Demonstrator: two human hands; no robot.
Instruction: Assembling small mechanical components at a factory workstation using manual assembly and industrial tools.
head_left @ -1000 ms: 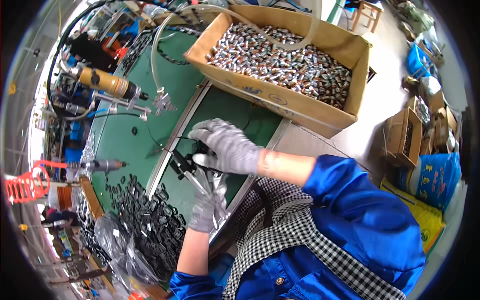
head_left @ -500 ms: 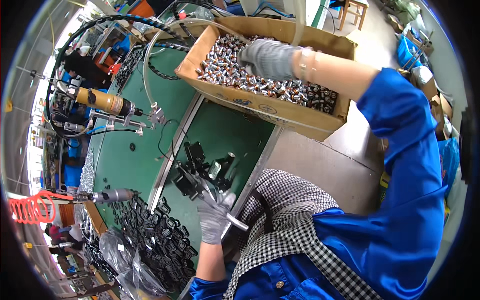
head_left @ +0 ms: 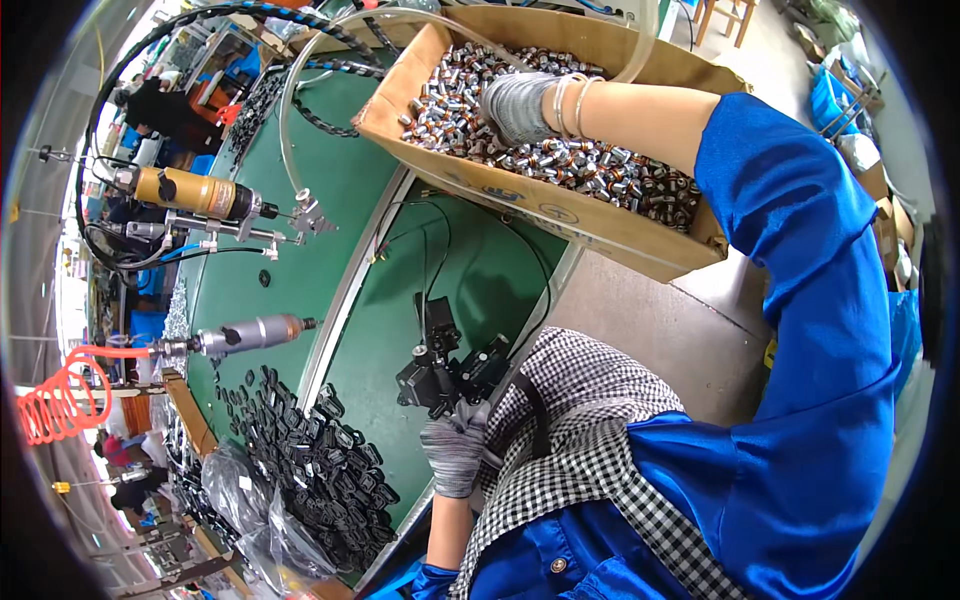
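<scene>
My left hand [head_left: 455,450], in a grey knit glove, is closed on the near end of a black plastic assembly [head_left: 432,378]. Thin black wires run from the assembly, held low over the bench's near strip. My right hand [head_left: 515,108], also gloved, reaches into a cardboard box [head_left: 470,182] at the far side. Its fingers dip among small silver metal cylinders [head_left: 600,165] with brownish bands. The fingertips are hidden there, so whether they grip a cylinder cannot be told.
A yellow-bodied power driver [head_left: 200,192] and a silver air screwdriver [head_left: 255,335] with a coiled red hose [head_left: 62,405] hang over the green bench [head_left: 345,215] at left. Small black parts [head_left: 320,470] lie heaped nearer me, beside a clear plastic bag [head_left: 240,495]. A metal rail [head_left: 345,300] divides the bench.
My left hand has moved slightly right and nearer me, with the black assembly turned upright. My right hand stays in the box, fingers now deeper. The silver screwdriver appears higher in view.
</scene>
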